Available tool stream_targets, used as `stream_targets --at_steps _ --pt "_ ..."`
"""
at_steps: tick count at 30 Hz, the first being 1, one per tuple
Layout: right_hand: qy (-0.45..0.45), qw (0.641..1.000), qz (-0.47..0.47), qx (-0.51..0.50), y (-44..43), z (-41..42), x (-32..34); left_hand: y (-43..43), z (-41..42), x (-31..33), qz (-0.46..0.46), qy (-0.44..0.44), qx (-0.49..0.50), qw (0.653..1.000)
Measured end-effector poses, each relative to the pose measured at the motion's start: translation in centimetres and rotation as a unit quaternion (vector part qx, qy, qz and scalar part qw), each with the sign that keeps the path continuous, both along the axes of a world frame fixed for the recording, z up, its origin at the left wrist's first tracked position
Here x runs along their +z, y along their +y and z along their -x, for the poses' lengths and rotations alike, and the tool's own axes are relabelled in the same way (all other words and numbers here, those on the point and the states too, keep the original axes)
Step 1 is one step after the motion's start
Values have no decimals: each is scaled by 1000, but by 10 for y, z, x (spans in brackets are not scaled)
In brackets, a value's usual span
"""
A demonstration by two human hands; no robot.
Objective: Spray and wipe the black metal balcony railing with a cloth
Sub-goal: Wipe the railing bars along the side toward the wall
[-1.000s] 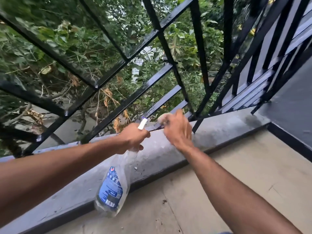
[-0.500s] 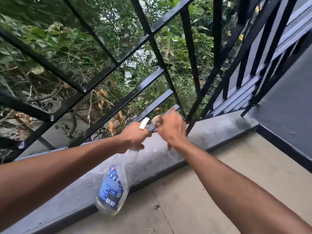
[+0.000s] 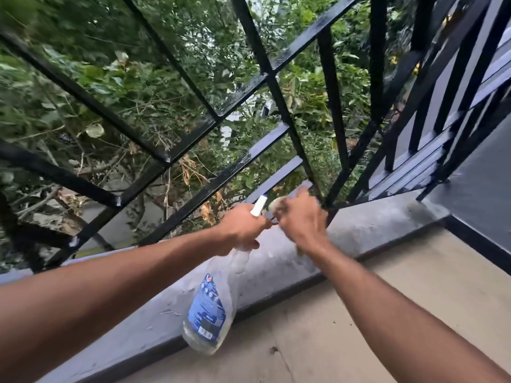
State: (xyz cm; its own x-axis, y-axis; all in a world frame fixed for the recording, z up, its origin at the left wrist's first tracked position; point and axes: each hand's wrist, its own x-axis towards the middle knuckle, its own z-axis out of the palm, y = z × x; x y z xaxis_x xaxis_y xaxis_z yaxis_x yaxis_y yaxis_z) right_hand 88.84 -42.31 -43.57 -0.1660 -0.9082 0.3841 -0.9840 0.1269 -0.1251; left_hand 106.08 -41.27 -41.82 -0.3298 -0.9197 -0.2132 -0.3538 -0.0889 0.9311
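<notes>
The head view looks down on the black metal railing (image 3: 221, 179), whose bars run slantwise across green foliage (image 3: 138, 87) and meet a grey concrete ledge (image 3: 373, 225) above the pale balcony floor (image 3: 359, 313). The left hand (image 3: 243, 230) has its fingers curled round the neck of a clear spray bottle (image 3: 213, 308), which hangs below the fist with its white nozzle (image 3: 258, 205) pointing up towards the bars. Just beside it, the right hand (image 3: 300, 219) is blurred; its fingers appear bunched round a pale cloth (image 3: 276, 204) held at the lowest bars, near where they meet the ledge. The railing is stiff and fixed, so it should take firm pressure. The cloth is soft and light and is best wrapped round each bar. The bottle looks nearly empty, light, and possibly slippery when wet, so the neck is the safest hold.
</notes>
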Motion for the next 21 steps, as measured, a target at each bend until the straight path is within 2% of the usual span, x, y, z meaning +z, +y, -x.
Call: stream_targets --at_steps 2,4,6,10,13,16,18,21 --pt "-33 995 67 -71 -7 27 13 0 -1 0 -4 4 2 1000" --pt "-48 990 92 -101 -7 39 14 2 -3 -1 -4 0 -3 1000" --pt "-36 994 69 -72 1 25 5 3 -5 -3 -6 -2 1 1000" --pt "49 997 -32 54 14 -14 -20 4 -4 -2 -2 3 1 1000" --pt "22 998 -33 43 7 -12 -14 4 -2 -3 7 -1 2 1000" --pt "-46 997 44 -30 5 13 8 3 0 -5 -2 2 -7 1000" --pt "-59 993 74 -71 -1 29 19 0 0 -8 -7 1 -10 1000" --pt "-101 991 60 -67 -4 33 18 -4 0 -13 -12 4 -20 1000"
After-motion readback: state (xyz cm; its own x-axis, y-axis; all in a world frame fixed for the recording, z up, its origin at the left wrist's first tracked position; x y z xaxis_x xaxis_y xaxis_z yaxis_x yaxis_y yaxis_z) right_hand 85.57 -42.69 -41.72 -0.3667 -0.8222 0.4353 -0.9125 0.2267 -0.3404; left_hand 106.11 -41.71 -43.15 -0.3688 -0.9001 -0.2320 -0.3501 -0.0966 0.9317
